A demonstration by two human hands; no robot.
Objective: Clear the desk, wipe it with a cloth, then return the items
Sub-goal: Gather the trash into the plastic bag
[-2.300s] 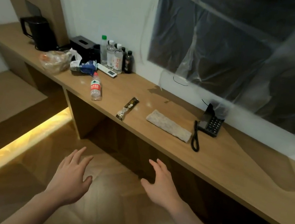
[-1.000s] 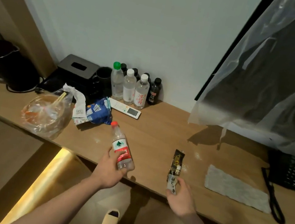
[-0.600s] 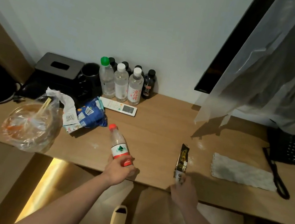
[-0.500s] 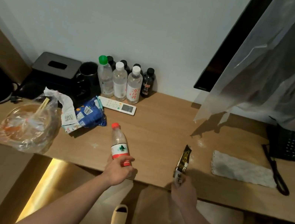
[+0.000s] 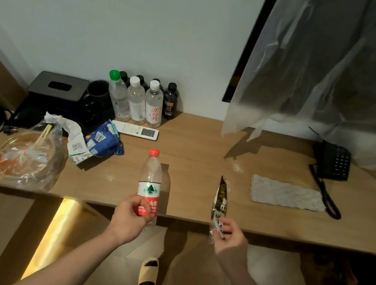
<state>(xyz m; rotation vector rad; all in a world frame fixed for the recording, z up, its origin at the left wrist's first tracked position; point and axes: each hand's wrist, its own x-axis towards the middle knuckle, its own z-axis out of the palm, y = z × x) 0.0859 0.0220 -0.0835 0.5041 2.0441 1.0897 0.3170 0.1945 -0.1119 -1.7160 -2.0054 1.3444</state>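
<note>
Both items up off the desk (image 5: 198,134) now, where half a second ago bottle base and packet end were down at the front edge. Left hand (image 5: 130,219) wrapped around the lower part of the red-capped water bottle (image 5: 149,185), fingers curled over the red label, bottle upright and held just over the desk's front edge. Right hand (image 5: 231,236) pinching the bottom end of the dark snack packet (image 5: 220,205) between thumb and fingertips, packet standing nearly vertical, lifted higher than before. Both arms drawn back a touch toward the body. Grey cloth (image 5: 285,193) flat on the desk to the right of the packet, same spot as earlier, with the black telephone (image 5: 333,161) beyond it and its cord curling past the cloth's right end.

Writing: bottle label red and white with a green mountain logo, white characters below, partly hidden by fingers. Packet shows white characters, not clear enough to read. Back by the wall, a row of small bottles (image 5: 139,101); one carries red characters down its front. White remote (image 5: 135,130) lying in front of them. Blue snack bag (image 5: 102,140) and a slip with a QR code (image 5: 76,146) to the left, beside a clear bag of food (image 5: 27,157).
</note>
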